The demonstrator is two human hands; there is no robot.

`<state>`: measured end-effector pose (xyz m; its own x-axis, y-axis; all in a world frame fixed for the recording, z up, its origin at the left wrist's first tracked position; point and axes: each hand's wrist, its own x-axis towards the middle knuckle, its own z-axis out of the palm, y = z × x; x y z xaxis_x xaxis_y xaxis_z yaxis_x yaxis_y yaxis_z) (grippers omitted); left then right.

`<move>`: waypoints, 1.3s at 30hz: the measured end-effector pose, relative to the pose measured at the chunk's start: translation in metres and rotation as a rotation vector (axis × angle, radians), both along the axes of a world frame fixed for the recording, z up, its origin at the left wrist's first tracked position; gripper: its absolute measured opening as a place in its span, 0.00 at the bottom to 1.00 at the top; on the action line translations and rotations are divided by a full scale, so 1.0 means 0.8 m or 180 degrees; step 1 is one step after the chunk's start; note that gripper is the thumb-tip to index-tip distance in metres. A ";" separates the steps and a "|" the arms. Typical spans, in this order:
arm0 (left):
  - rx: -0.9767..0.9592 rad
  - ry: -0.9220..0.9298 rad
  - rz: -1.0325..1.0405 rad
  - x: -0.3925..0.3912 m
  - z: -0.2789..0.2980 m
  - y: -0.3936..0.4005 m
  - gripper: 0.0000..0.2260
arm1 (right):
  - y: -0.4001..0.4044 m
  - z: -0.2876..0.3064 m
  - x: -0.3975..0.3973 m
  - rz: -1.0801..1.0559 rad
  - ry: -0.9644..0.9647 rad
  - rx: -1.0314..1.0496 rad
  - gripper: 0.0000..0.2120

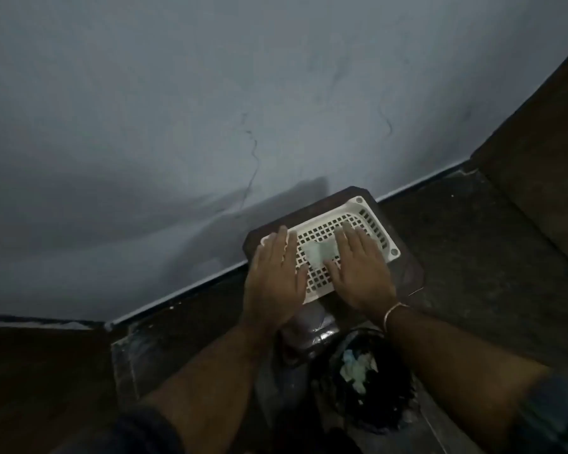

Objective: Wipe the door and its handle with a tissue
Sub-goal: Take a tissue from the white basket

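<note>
A crumpled pale tissue (pixel 318 253) lies in a white perforated basket (pixel 379 237) on a dark stool (pixel 404 276) against the wall. My right hand (pixel 358 270) rests in the basket, with the tissue held between thumb and forefinger. My left hand (pixel 276 273) lies flat on the basket's left end, fingers apart and holding nothing. A brown wooden panel (pixel 538 152), possibly the door, rises at the right. No handle is in view.
A grey wall (pixel 210 109) with thin cracks fills the upper view. Below my right forearm stands a black bin (pixel 384 404) holding used tissues (pixel 356 371). The floor (pixel 466 240) is dark. Another brown surface (pixel 30 371) sits at the lower left.
</note>
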<state>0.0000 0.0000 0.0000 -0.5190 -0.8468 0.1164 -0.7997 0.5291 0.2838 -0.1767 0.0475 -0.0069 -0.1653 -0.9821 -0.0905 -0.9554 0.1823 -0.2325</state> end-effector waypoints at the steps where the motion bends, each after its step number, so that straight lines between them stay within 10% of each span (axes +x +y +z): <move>1: 0.0170 0.0087 -0.0122 -0.013 -0.014 -0.005 0.24 | -0.004 -0.011 -0.014 -0.0066 -0.0038 0.0021 0.31; 18: 0.0934 0.0084 0.0051 -0.126 -0.137 -0.070 0.16 | -0.070 -0.125 -0.088 -0.0545 -0.0404 0.0072 0.10; 25: 0.1355 0.0568 0.0261 -0.129 -0.119 -0.073 0.03 | -0.078 -0.108 -0.080 -0.1043 -0.1952 -0.0200 0.05; 34: 0.3366 0.3085 0.1459 -0.108 -0.044 -0.056 0.19 | -0.078 -0.034 -0.053 -0.2526 -0.5402 0.0365 0.14; 39: 0.2951 0.3162 0.1436 -0.078 0.009 -0.038 0.15 | -0.053 0.019 -0.017 -0.2212 -0.4903 -0.0091 0.15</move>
